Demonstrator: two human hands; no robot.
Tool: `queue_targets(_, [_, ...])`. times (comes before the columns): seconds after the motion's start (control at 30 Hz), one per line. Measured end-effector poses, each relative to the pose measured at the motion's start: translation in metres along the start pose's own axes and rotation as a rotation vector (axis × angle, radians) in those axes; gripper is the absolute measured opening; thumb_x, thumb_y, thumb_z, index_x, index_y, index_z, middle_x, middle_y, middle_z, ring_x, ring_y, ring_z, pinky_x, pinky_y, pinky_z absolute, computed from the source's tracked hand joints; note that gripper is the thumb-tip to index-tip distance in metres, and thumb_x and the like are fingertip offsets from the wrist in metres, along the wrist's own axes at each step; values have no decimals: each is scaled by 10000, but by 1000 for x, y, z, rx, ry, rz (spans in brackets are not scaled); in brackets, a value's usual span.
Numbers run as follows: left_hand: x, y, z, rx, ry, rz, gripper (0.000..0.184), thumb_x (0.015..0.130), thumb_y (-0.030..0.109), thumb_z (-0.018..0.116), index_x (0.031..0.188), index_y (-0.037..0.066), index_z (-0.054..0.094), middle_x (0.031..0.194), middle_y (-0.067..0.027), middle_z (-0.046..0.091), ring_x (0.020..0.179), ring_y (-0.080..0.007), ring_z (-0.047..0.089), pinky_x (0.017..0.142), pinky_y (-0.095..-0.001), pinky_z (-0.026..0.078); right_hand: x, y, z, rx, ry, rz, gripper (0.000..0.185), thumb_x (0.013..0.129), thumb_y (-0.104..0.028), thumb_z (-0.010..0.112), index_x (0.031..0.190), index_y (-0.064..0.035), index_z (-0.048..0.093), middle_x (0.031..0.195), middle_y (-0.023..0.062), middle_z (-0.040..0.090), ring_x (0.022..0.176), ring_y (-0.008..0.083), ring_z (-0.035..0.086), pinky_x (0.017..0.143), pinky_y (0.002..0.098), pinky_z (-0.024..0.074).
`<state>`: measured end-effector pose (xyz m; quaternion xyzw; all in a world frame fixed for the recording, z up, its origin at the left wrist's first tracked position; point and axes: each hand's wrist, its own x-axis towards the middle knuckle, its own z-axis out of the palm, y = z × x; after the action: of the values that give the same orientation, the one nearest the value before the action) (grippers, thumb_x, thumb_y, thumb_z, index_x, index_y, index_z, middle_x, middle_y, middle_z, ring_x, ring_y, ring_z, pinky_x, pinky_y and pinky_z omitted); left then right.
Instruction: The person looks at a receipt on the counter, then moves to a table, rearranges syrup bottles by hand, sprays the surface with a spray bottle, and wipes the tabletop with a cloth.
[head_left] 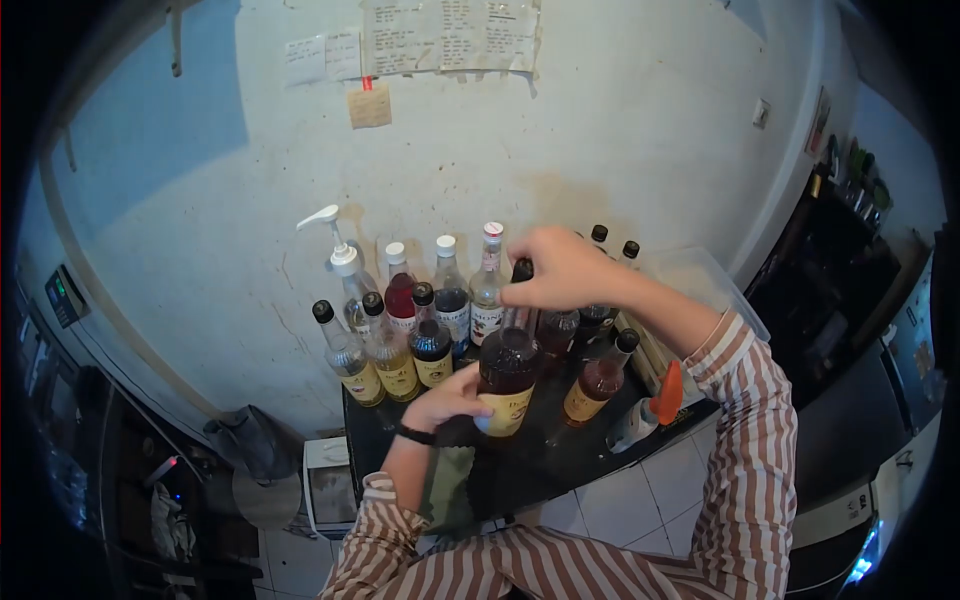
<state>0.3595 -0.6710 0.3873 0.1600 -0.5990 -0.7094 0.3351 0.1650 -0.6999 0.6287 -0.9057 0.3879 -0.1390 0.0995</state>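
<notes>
A dark syrup bottle (508, 365) with a yellow label is upright in front of me at the table's near side. My left hand (447, 403) is closed around its lower body, thumb on the label. At its top, the fingers of my right hand (560, 268) are closed on the black cap, partly hiding the neck. Whether the bottle's base rests on the table I cannot tell. Close by on the left stands another dark bottle (431, 340) with a black cap. To the right is a reddish-brown bottle (594, 388), also black-capped.
More bottles line the back of the black table (545, 470), including a white pump bottle (345, 265), a red-filled bottle (400, 290) and a white-capped clear one (488, 285). An orange-topped bottle (640, 420) stands at right. A green cloth (449, 485) lies at the front edge.
</notes>
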Motion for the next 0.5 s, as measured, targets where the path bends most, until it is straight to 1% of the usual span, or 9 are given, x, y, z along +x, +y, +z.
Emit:
queue_targets(0.03, [-9, 18, 6, 192, 100, -6, 824, 715, 264, 809, 1379, -17, 409, 1353, -132, 509, 1229, -217, 496, 1045, -337, 371, -1, -4, 5, -101, 2, 58, 326, 699, -299, 705, 726, 10, 606, 586, 128, 602, 559, 253, 601, 554, 370, 473])
queue_targets(0.07, [-21, 35, 10, 387, 197, -10, 777, 743, 275, 795, 1361, -24, 432, 1330, -131, 533, 1224, -213, 504, 1042, -338, 378, -2, -1, 14, -113, 13, 55, 324, 696, -298, 689, 742, 15, 619, 604, 147, 612, 581, 287, 611, 574, 383, 487])
queue_targets(0.13, [-54, 59, 8, 897, 381, -112, 650, 795, 276, 758, 1297, -43, 496, 1218, -164, 606, 1143, -230, 576, 986, -337, 435, 2, 15, 41, -135, 38, 45, 331, 690, -296, 655, 773, 24, 645, 639, 187, 631, 627, 354, 632, 614, 409, 516])
queue_targets(0.17, [-61, 69, 7, 880, 471, 0, 567, 804, 262, 748, 1251, -24, 549, 1113, -176, 652, 1054, -244, 628, 913, -343, 483, 5, 16, 49, -159, 5, 93, 320, 697, -283, 647, 794, 22, 666, 660, 192, 645, 683, 353, 659, 662, 418, 540])
queue_targets(0.2, [-62, 95, 20, 976, 567, 7, 508, 797, 203, 744, 1224, -7, 565, 1034, -160, 669, 988, -248, 648, 858, -341, 501, 10, 20, 58, -165, -22, 109, 321, 702, -283, 646, 800, 22, 669, 684, 204, 647, 696, 359, 660, 663, 426, 540])
queue_targets(0.27, [-55, 110, 14, 1046, 747, 159, 448, 784, 126, 722, 1191, 6, 576, 1075, -170, 636, 1015, -296, 621, 880, -368, 486, 21, 33, 75, -185, -71, 137, 322, 712, -283, 642, 813, 21, 675, 732, 229, 652, 722, 370, 663, 666, 443, 542])
queue_targets(0.37, [-32, 109, -11, 1430, 831, 403, 498, 744, 68, 716, 1211, 22, 550, 1173, -188, 574, 1082, -345, 560, 920, -390, 461, 40, 53, 91, -131, -96, 185, 307, 719, -283, 650, 796, 12, 684, 738, 224, 656, 728, 361, 666, 670, 440, 541])
queue_targets(0.47, [-14, 106, -23, 1597, 744, 308, 614, 710, 69, 735, 1277, 46, 499, 1268, -196, 510, 1141, -367, 505, 953, -410, 436, 55, 69, 108, -127, -25, 185, 300, 723, -284, 660, 775, 10, 687, 756, 216, 664, 744, 353, 669, 679, 439, 541])
queue_targets(0.5, [-10, 106, -24, 1657, 729, 277, 653, 692, 69, 750, 1286, 48, 479, 1227, -189, 533, 1119, -353, 526, 931, -414, 452, 60, 72, 111, -131, -25, 202, 300, 723, -285, 662, 779, 8, 689, 761, 214, 666, 751, 351, 670, 685, 437, 543])
